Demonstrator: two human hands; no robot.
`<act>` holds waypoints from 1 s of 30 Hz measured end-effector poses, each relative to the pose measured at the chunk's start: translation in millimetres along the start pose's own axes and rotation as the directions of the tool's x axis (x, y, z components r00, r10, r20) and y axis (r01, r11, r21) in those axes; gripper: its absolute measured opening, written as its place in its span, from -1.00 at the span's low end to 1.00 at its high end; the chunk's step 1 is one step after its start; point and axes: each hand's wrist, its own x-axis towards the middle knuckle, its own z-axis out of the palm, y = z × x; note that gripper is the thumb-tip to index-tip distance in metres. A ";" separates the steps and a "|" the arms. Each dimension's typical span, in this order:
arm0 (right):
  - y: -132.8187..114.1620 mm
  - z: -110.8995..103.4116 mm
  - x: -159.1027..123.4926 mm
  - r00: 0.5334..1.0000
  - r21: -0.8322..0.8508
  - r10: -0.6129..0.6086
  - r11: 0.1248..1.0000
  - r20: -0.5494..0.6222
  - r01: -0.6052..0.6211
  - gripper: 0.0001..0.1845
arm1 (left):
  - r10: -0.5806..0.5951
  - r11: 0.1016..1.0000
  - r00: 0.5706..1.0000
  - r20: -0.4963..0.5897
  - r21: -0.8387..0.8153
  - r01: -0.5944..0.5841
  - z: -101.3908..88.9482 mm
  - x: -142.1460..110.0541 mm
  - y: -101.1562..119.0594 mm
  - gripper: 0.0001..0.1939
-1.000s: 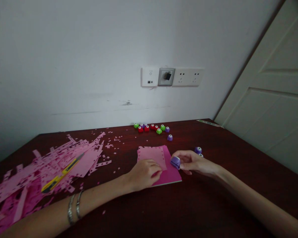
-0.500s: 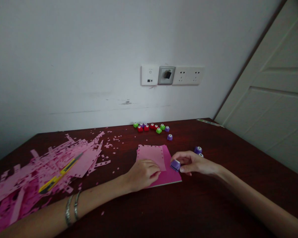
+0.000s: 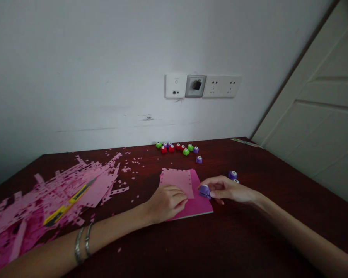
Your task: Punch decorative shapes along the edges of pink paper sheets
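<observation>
My right hand [image 3: 220, 189] is closed around a small purple paper punch [image 3: 204, 191], tilted with its slot side showing, over the right edge of the pink sheets. A light pink sheet of paper [image 3: 176, 177], with small punched holes along its top and right edges, rests on a stack of darker pink paper [image 3: 195, 206]. My left hand [image 3: 168, 202] has its fingers curled over the light pink sheet's lower part, gripping it against the stack. The fingertips' underside is hidden. Beyond my right hand stand two more purple punches [image 3: 232, 175], partly covered by it.
Punched pink paper scraps [image 3: 101, 189] heap up on the left, with a yellow cutter knife [image 3: 66, 204] lying on them. Several red, green and purple punches [image 3: 186, 151] line the wall side. Tiny pink cutouts [image 3: 127, 169] are scattered on the dark table [image 3: 208, 247].
The purple punch has tilted slightly in my right hand, and the fingers have shifted a little around it. My left hand and the paper stay in place. The view has moved slightly.
</observation>
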 end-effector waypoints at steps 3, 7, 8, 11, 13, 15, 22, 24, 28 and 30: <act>-3.8 0.9 0.4 1.000 0.011 -0.007 1.000 0.006 0.007 -0.64 | 0.008 1.000 1.000 -0.007 0.005 -0.008 0.0 0.3 0.0 -0.80; -9.2 2.3 0.4 1.000 0.037 -0.010 0.999 0.012 0.009 -0.67 | 0.009 1.000 1.000 -0.005 0.010 -0.009 -0.8 1.0 0.1 -0.80; -10.4 2.6 0.3 1.000 0.038 -0.006 0.999 0.011 0.006 -0.66 | 0.008 1.000 1.000 -0.006 0.011 -0.008 -1.0 1.0 0.1 -0.80; -14.5 3.2 0.1 1.000 0.010 0.014 1.000 -0.010 -0.014 -0.64 | 0.008 1.000 1.000 -0.026 0.011 -0.008 -1.8 1.1 0.0 -0.80; -17.4 3.8 0.2 0.999 -0.032 0.035 0.999 -0.035 -0.036 -0.61 | 0.008 1.000 0.999 -0.040 0.014 -0.007 -2.6 0.9 0.2 -0.80; -19.6 4.6 0.8 0.995 -0.108 0.062 0.992 -0.078 -0.071 -0.59 | 0.003 1.000 0.999 -0.053 0.023 -0.002 -3.2 0.5 0.4 -0.80; -6.0 6.4 7.1 0.950 -0.530 -0.024 0.834 -0.311 -0.152 -0.64 | -0.007 0.998 0.997 -0.080 0.064 0.012 -2.1 -2.4 0.7 -0.81; -0.4 7.3 8.6 0.941 -0.586 -0.053 0.793 -0.335 -0.164 -0.65 | 0.000 0.997 0.997 -0.074 0.074 0.005 -1.1 -3.1 0.7 -0.81; 2.8 11.0 10.2 0.933 -0.629 -0.088 0.760 -0.349 -0.164 -0.65 | 0.024 0.995 0.997 -0.068 0.096 -0.017 1.8 -3.5 1.0 -0.80; 2.4 12.9 10.8 0.932 -0.644 -0.105 0.749 -0.348 -0.156 -0.66 | 0.038 0.993 0.997 -0.073 0.113 -0.029 3.5 -3.0 1.7 -0.80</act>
